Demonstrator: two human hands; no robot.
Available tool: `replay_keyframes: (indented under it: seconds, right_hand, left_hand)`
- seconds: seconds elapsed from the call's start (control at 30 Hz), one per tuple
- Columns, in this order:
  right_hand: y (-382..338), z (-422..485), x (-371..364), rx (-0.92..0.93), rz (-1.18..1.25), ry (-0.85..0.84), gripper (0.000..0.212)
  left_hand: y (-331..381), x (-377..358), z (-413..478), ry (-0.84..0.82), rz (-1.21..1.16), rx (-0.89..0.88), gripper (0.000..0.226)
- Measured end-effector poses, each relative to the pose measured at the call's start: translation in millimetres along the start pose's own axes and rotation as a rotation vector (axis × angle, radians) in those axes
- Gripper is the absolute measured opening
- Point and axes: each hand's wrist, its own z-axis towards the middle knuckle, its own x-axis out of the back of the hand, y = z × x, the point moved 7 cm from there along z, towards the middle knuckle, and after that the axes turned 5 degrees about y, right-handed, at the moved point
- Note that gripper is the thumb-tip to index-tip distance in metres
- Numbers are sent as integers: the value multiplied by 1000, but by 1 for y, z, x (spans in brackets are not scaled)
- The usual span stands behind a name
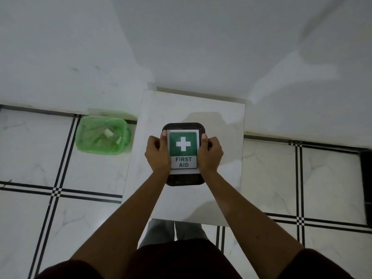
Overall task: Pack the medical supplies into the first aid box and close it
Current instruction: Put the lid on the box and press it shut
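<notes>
A black first aid box (183,179) with a green and white "FIRST AID" label on its lid stands in the middle of a small white table (221,121). The lid lies flat over the box. My left hand (157,153) grips the box's left side with the thumb on the lid. On the opposite side my right hand (210,153) holds it the same way. No loose medical supplies show on the table, and the box's inside is hidden.
A green plastic bin (102,135) with a liner and some scraps stands on the tiled floor left of the table. A white wall rises behind. A dark object (366,186) sits at the right edge. My legs are below the table's near edge.
</notes>
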Motion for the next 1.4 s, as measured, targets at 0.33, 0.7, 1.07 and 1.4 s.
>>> replay_keyframes:
  seconds: [0.33, 0.7, 1.07, 1.4]
  right_hand:
    - [-25, -10, -13, 312, -267, -28, 35]
    - [-23, -8, -27, 506, -452, -289, 76]
    - [-25, -8, -24, 531, -388, -321, 70]
    - [-33, -17, -2, 521, -461, -251, 73]
  left_hand:
    - [30, -18, -11, -113, 334, -385, 47]
    - [24, -39, -13, -353, 538, -542, 59]
    - [23, -41, -13, -360, 488, -508, 57]
    - [20, -23, -22, -403, 629, -625, 58]
